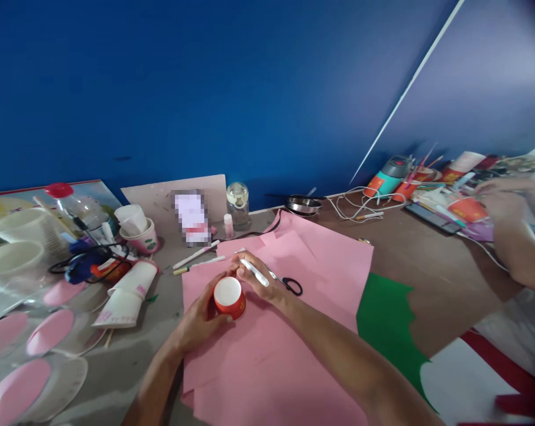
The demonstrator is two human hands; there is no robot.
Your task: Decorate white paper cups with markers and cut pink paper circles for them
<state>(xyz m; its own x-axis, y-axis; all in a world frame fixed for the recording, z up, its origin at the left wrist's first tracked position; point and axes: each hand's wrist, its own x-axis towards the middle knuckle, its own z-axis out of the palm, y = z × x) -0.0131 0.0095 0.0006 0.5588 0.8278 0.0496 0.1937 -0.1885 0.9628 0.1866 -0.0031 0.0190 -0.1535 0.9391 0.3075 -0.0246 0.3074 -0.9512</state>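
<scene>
Head view, red cup (232, 305) near paper (271, 367) edge

The red paper cup (230, 303) looks smooth, pink paper (258, 361) matt.

Pixelated phone screen (191, 218), content illegible

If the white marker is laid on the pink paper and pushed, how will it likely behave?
The white marker looks slim and rounded, so it may roll. Its thin build suggests little weight. Overlapping edges of the pink paper might stop it.
</scene>
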